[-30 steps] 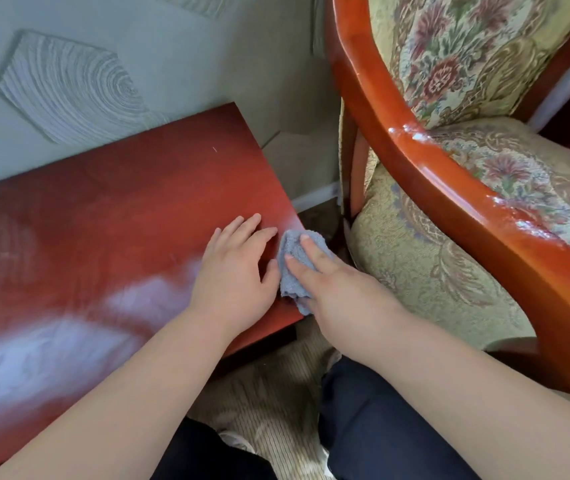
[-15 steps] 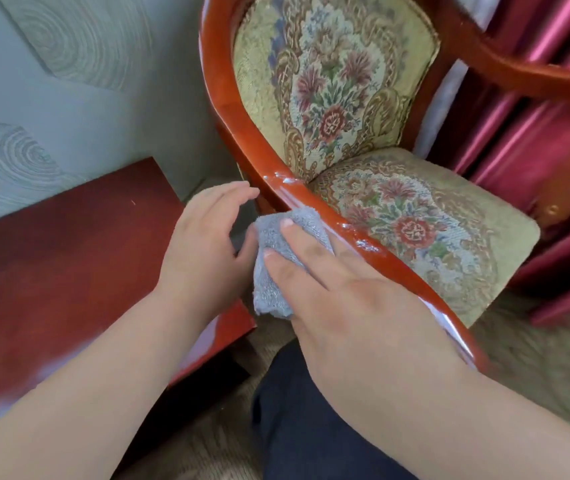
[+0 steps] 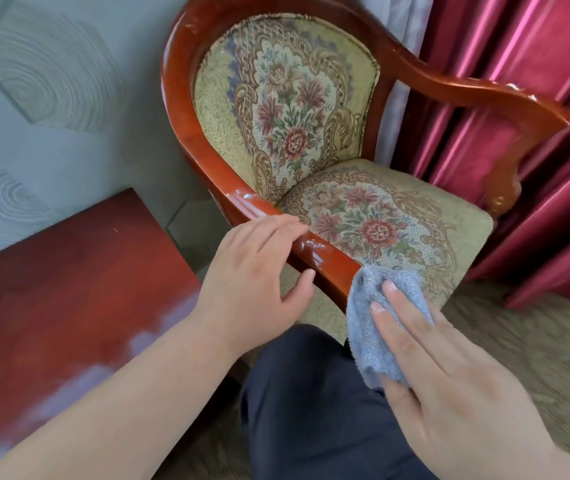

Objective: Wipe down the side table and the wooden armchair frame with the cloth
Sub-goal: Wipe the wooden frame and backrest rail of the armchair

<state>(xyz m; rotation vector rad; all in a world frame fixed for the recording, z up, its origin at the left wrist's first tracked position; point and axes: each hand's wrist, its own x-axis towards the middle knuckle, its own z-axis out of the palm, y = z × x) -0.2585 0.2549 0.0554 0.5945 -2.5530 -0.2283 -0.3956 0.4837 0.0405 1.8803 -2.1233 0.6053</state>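
The right hand [image 3: 449, 379] pressed one blue cloth [image 3: 377, 327] flat under extended fingers against the front end of the chair's [image 3: 186, 109] near armrest, holding it there by pressure rather than a closed fist. The left hand [image 3: 255, 285] lay open, fingers loosely spread, palm down on the same armrest just behind the cloth, gripping nothing. One table [image 3: 68, 278] stood left of the chair, its near edge washed in glare. Two hands, one cloth, one chair.

Glossy lacquered wooden armchair frame [image 3: 179, 109]; fluffy, probably terry cloth [image 3: 377, 327].
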